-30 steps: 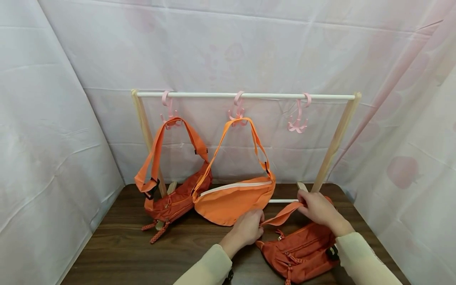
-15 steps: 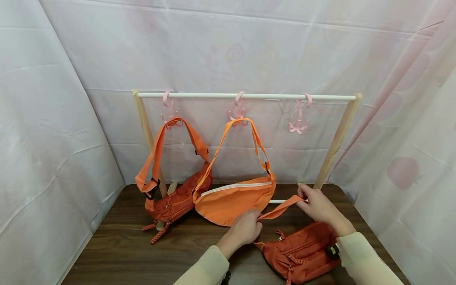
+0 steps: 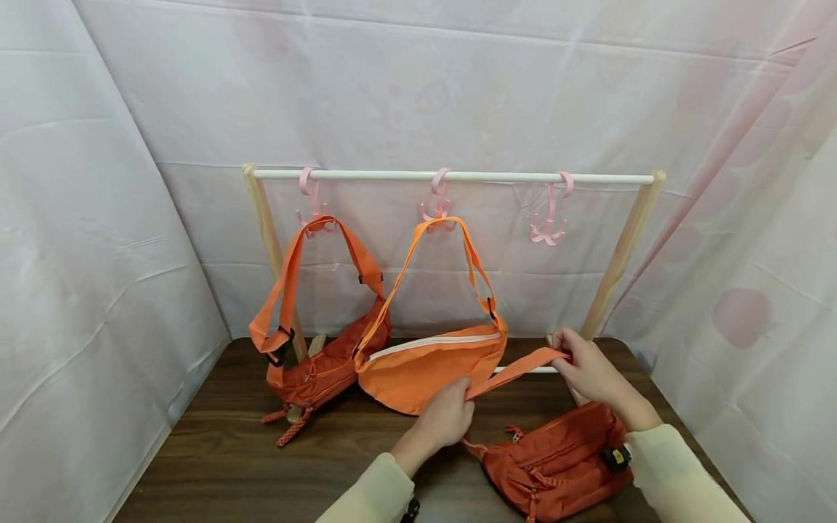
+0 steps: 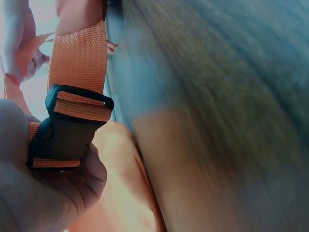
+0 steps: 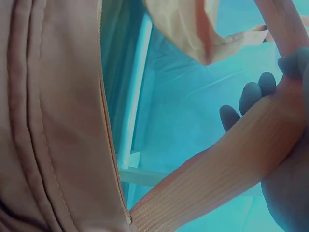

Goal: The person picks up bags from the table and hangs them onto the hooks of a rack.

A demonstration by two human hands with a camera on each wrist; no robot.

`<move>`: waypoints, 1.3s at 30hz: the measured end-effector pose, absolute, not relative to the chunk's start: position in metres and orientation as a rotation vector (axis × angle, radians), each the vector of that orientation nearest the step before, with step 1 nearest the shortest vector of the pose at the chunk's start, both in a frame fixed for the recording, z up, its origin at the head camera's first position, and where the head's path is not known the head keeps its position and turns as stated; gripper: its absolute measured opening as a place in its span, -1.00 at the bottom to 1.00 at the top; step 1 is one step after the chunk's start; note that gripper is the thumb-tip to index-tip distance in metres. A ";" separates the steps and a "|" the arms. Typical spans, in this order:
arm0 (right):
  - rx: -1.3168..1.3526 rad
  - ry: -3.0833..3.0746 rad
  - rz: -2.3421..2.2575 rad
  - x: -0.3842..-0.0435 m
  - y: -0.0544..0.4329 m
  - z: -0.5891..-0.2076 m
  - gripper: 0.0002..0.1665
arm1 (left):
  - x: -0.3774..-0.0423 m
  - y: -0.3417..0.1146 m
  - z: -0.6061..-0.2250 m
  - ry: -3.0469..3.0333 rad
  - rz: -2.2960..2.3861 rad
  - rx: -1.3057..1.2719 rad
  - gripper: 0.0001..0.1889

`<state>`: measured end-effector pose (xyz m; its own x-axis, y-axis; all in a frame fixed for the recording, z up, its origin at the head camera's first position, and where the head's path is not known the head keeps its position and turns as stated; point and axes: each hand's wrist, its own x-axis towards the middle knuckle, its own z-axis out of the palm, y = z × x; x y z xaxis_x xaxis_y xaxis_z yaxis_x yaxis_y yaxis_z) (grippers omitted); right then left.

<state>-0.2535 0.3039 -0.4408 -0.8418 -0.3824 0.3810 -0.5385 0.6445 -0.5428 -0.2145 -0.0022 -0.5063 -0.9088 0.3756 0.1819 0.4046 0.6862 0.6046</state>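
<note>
A rust-red waist bag (image 3: pixel 556 465) with zip pulls lies on the table at the front right. Its orange strap (image 3: pixel 516 368) is stretched between both hands above the bag. My left hand (image 3: pixel 446 414) grips the strap near the bag's left end, and the left wrist view shows a black buckle (image 4: pixel 72 128) in its fingers. Farther right and back, my right hand (image 3: pixel 591 370) pinches the other part of the strap. In the right wrist view the strap (image 5: pixel 227 169) runs through the curled fingers (image 5: pixel 251 96), with the bag body (image 5: pixel 63 116) close by.
Behind stands a rack with a white rail (image 3: pixel 379 175) and pink hooks. A red-orange waist bag (image 3: pixel 333 370) hangs from the left hook (image 3: pixel 315 211), and a bright orange bag (image 3: pixel 425 378) from the middle one (image 3: pixel 437 207). The right hook (image 3: pixel 548 225) bears nothing.
My right hand has moved up and slightly right, and my left hand slightly left. The strap between them is longer and straighter.
</note>
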 end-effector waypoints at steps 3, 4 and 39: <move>0.726 -2.665 1.001 -0.253 0.307 -0.436 -0.77 | -0.215 -0.006 -0.505 -2.829 -1.122 -0.646 -0.87; 0.727 -2.675 1.019 -0.252 0.309 -0.434 -0.76 | -0.215 -0.008 -0.504 -2.821 -1.149 -0.636 -0.86; 0.892 -2.540 0.969 -0.222 0.306 -0.338 -0.68 | -0.212 -0.048 -0.455 -2.637 -1.459 -0.616 -0.73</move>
<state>-0.2223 0.3064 -0.3380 -0.7706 -0.4488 0.4524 -0.6361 0.5848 -0.5033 -0.2121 -0.0484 -0.4554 -0.9177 0.3118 0.2463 0.3743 0.4703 0.7992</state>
